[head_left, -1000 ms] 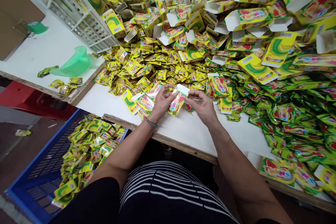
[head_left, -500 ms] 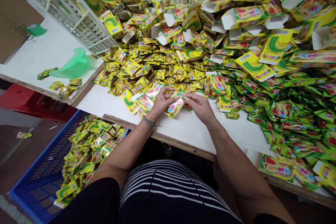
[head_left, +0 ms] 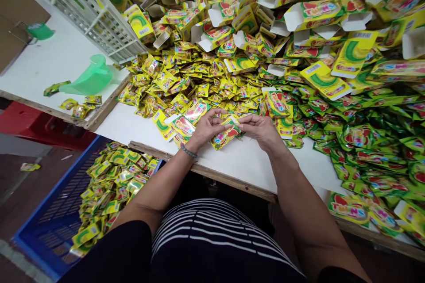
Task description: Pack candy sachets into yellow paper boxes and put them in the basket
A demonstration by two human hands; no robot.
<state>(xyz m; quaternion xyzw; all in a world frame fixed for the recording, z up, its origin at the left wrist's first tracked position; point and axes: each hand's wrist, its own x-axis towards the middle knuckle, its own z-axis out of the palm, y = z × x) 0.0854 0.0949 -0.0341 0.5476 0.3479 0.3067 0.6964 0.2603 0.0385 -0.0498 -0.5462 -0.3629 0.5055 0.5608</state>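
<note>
Between my two hands, low over the white tabletop, is a small yellow and green printed candy box (head_left: 222, 139), tilted. My left hand (head_left: 206, 131) grips its left side with the thumb on top. At the box's upper right end, by a white flap, the fingers of my right hand (head_left: 260, 130) are pinched together on it. Several more boxes (head_left: 183, 127) lie just left of my left hand. Behind my hands spreads a heap of yellow wrapped sachets (head_left: 206, 79); green sachets (head_left: 358, 137) are heaped to the right.
Open-ended boxes (head_left: 315, 13) are piled at the back. A white plastic basket (head_left: 102, 20) stands tilted at the back left, near a green scoop (head_left: 89, 78). Below the table edge, a blue crate (head_left: 43, 225) holds many filled boxes. Flat boxes (head_left: 348, 208) lie front right.
My right hand has turned and come up closer against the upper end of the box. My left hand keeps its hold on the box. The view has shifted slightly.
</note>
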